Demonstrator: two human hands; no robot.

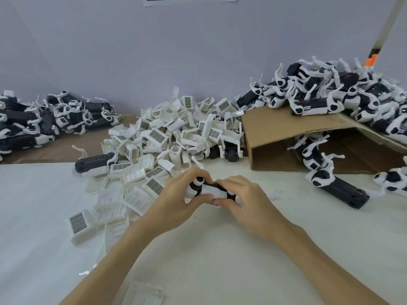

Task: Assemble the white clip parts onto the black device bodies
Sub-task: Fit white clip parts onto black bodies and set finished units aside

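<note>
1. The white table fills the lower part of the view; its near edge is cut off by the bottom of the picture, and its far side is buried under parts along the pale wall.
2. A brown cardboard sheet is propped at the right like a ramp; a heap of assembled black-and-white devices lies on it and runs out of view at the right edge; more devices lie in the shadow under it, only partly visible.
3. A pile of loose white clip parts, many with gridded faces, spreads from the middle of the table's far side toward the left hand; what lies beneath it is hidden.
4. A second heap of assembled devices lies at the far left, cut off by the left edge.
5. The left hand and the right hand meet in the middle of the table, fingers curled round one black device body with a white clip part on it; fingers and thumbs cover most of both, so how far the clip is seated cannot be made out.
6. A pale flat piece at the bottom edge is blurred and unclear.
</note>
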